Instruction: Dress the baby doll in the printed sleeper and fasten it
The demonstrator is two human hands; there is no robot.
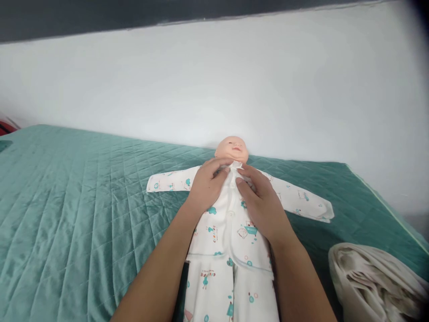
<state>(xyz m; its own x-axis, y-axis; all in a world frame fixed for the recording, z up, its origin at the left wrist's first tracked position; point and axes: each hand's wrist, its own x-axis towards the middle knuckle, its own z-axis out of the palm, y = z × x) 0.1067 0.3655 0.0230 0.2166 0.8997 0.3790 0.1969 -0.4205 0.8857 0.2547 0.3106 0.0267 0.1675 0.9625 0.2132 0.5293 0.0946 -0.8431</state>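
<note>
A baby doll [231, 147] lies on its back, dressed in a white printed baby shirt [214, 228] with both sleeves spread out sideways. Matching printed baby pants [209, 290] extend below the shirt's hem. At the neckline, my left hand [212, 181] has its fingers closed on the left front edge of the shirt. Facing it, my right hand [259, 192] holds the right front edge just under the collar, thumb and fingers bent in. Both hands rest on the doll's upper chest. A button shows lower on the shirt front; the fingertips partly cover the collar fastening.
A green quilted cover [100, 214] lies under the doll. Behind its head rises a white wall [214, 89] with a dark band along the top. A crumpled beige cloth bundle [375, 277] sits at the lower right. Something red [6, 128] shows at the far left edge.
</note>
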